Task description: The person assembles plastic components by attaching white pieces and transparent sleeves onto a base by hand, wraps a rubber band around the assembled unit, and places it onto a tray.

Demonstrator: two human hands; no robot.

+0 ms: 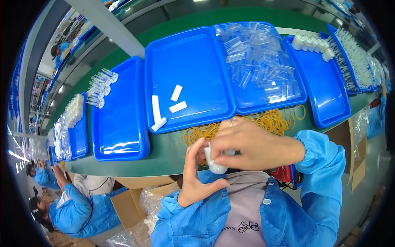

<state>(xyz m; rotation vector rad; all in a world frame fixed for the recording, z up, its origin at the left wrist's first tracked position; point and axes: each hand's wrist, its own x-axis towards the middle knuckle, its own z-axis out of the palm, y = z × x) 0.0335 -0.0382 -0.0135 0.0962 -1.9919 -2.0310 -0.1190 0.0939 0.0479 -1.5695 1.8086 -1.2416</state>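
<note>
Above my lap, my right hand (255,146) pinches a small white plastic piece (218,167) between thumb and fingers. A translucent part shows beside that piece, partly covered by the fingers. Cupped along its left side, my left hand (197,173) has its fingers raised by the piece and its thumb stretched apart below it. Whether those fingertips touch the piece is hard to see. Yellow rubber bands (271,122) lie in a heap on the green table, just beyond my hands. Several white pieces (178,107) rest in the blue tray (189,61) ahead.
Clear plastic tubes (259,53) fill a second blue tray. At the right, another tray (323,90) bears white cylindrical parts (310,42). The left tray (119,115) holds clear stemmed parts (101,86). A co-worker (78,206) sits at left, near an open cardboard box (127,206).
</note>
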